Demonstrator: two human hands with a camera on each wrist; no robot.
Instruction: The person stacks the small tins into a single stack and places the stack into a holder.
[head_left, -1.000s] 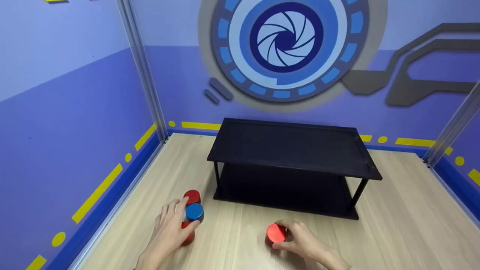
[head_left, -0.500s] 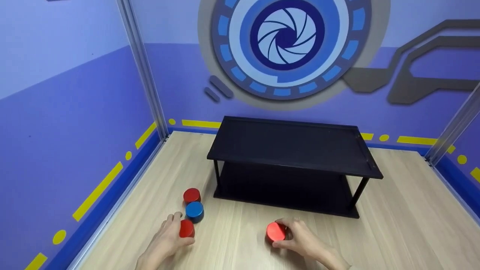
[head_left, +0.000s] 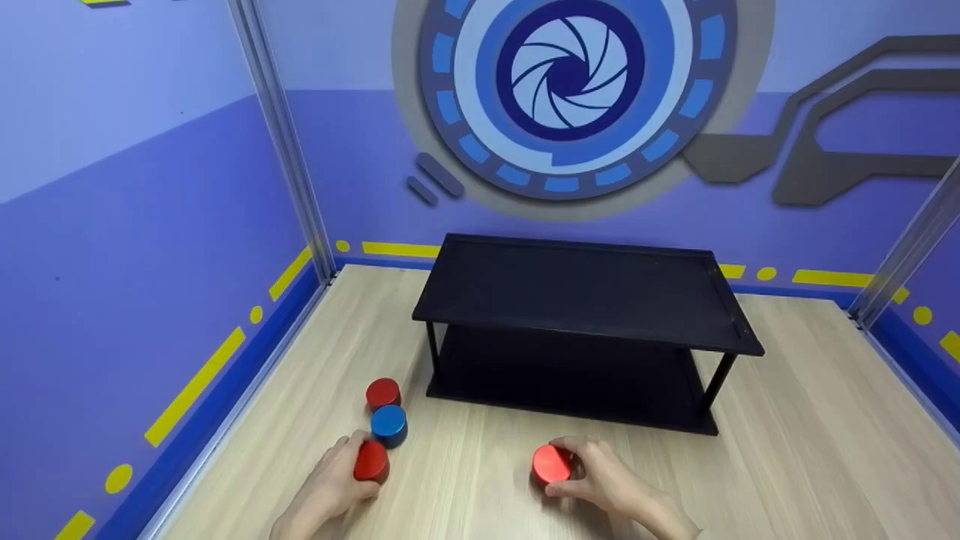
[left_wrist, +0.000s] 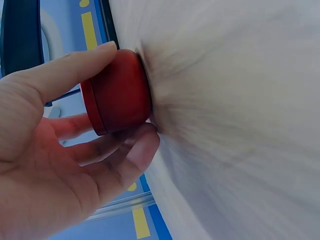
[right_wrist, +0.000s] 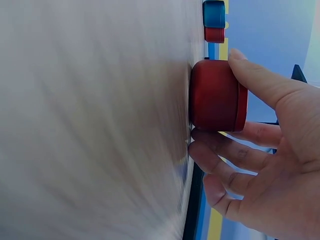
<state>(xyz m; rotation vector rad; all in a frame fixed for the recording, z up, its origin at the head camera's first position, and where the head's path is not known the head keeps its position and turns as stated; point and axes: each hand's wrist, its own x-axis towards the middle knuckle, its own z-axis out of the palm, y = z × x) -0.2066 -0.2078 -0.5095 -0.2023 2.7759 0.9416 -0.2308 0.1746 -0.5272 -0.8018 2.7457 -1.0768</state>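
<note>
My left hand (head_left: 327, 480) holds a small round red tin (head_left: 372, 462) between thumb and fingers at the front left of the table. In the left wrist view this lidded red tin (left_wrist: 121, 92) stands on the tabletop, thumb on one side and fingers round the other. Just behind it are a blue tin (head_left: 389, 425) and another red tin (head_left: 383, 393), close together in a slanting row. Over at the front centre, my right hand (head_left: 609, 484) grips a third red tin (head_left: 551, 464); the right wrist view shows this tin (right_wrist: 216, 96) on the table, thumb and fingers about its sides.
A black two-level shelf (head_left: 577, 289) stands behind the tins, with a lower board (head_left: 562, 379) and thin posts. Purple-blue panels (head_left: 150, 262) enclose the wooden table (head_left: 465, 480) at the left, back and right. A metal post (head_left: 289, 142) rises at the back left corner.
My left hand has drawn back from around the far red and blue tins to the nearest red tin and now holds it. The right hand stays on its tin.
</note>
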